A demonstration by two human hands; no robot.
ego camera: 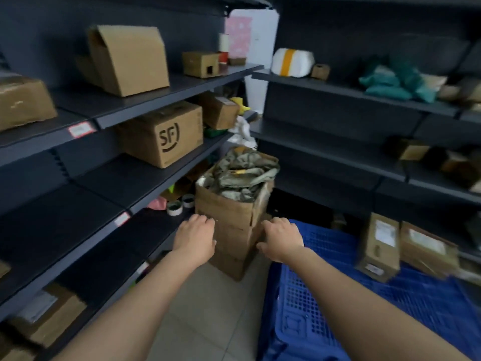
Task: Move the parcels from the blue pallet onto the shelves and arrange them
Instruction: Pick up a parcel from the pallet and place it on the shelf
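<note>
A tall open cardboard box (231, 217) stuffed with crumpled grey-green material stands on the floor at the blue pallet's (325, 295) far left corner. My left hand (195, 237) grips its left side with curled fingers. My right hand (282, 238) grips its right side the same way. Two brown parcels stay on the pallet at the right: an upright one (378, 247) and a flatter one (428, 250) beside it. The dark left shelves (109, 196) hold an SF-marked box (161, 134) and a larger plain box (127, 58).
The right shelves (338, 152) carry a white bundle with a yellow band (291, 62), green bags (398, 79) and small boxes. Tape rolls (179, 204) lie on a low left shelf. Tiled floor (208, 308) runs between the left shelves and the pallet.
</note>
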